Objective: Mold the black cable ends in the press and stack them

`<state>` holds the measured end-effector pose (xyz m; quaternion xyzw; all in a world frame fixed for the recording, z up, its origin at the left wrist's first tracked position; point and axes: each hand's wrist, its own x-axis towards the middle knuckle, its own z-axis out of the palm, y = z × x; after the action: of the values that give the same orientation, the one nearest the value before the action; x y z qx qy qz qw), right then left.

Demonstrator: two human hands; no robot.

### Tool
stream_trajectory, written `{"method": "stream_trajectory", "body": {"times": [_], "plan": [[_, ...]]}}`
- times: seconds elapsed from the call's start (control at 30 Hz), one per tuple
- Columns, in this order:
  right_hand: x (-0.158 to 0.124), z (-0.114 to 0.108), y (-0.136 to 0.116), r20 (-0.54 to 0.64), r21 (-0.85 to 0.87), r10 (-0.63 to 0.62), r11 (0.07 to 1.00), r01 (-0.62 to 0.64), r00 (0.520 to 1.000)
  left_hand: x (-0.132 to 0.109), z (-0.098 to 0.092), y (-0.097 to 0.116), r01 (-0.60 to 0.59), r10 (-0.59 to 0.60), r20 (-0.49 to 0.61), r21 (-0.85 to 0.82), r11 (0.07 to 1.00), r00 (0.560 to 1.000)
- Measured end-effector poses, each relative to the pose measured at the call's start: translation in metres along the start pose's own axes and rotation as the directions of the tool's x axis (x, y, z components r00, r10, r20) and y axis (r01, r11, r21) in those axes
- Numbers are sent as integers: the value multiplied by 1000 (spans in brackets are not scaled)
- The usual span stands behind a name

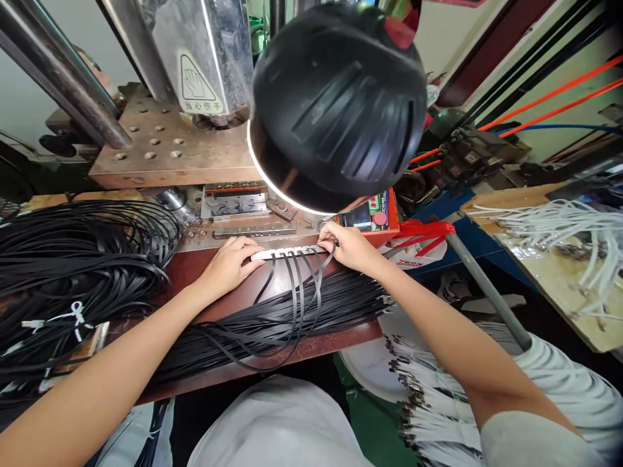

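Note:
A narrow white slotted strip [287, 252] lies crosswise at the front of the press, with several flat black cables [294, 292] hanging from its slots toward me. My left hand [232, 263] pinches the strip's left end between thumb and fingers. At the right end, my right hand [344, 245] has its fingers closed around a cable end against the strip; the fingertips partly cover that end. Beneath the hanging cables, a thick bundle of black cables [341, 298] lies on the reddish-brown table [321, 342].
A metal press plate [195, 159] and a large black lamp [335, 97] overhang the work spot. Coiled black cables [87, 246] are heaped at left. A red control box [392, 214] stands behind my right hand. White cables [574, 227] lie on a board at right.

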<state>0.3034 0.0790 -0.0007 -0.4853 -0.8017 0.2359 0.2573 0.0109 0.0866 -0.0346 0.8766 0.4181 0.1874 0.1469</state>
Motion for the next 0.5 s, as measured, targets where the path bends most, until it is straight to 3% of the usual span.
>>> {"method": "stream_trajectory", "body": {"times": [0.5], "plan": [[9,-9,-14,191,-190,-67,976,104,979,0,0,2,19,-19,-4,-31,999,1000]]}}
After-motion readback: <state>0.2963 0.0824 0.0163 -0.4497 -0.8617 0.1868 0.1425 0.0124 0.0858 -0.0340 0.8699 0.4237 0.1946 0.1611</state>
